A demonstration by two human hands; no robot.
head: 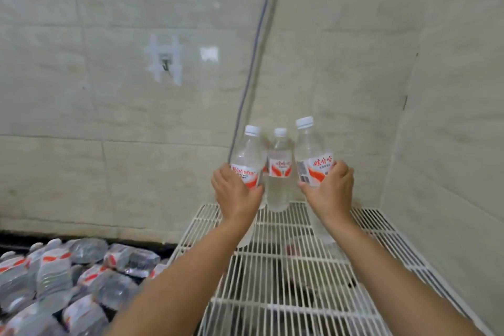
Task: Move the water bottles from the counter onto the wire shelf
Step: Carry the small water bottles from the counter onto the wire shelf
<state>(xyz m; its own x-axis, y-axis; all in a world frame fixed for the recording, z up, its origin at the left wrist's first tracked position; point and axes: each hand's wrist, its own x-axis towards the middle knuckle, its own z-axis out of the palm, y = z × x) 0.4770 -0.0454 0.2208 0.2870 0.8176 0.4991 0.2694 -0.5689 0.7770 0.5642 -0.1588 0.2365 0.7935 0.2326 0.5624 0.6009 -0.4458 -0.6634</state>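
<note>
My left hand [236,194] grips a clear water bottle [248,155] with a white cap and a red-and-white label, held upright over the back of the white wire shelf [300,267]. My right hand [331,185] grips a second bottle [311,150] of the same kind, tilted slightly left. Between them a third bottle [278,172] stands upright at the shelf's back edge, close to the wall. The lower parts of both held bottles are hidden behind my hands.
Many more water bottles [62,278] lie piled on the dark counter at the lower left. A tiled wall [109,90] stands right behind the shelf, another wall closes the right side, and a grey cable [253,63] hangs down the back wall.
</note>
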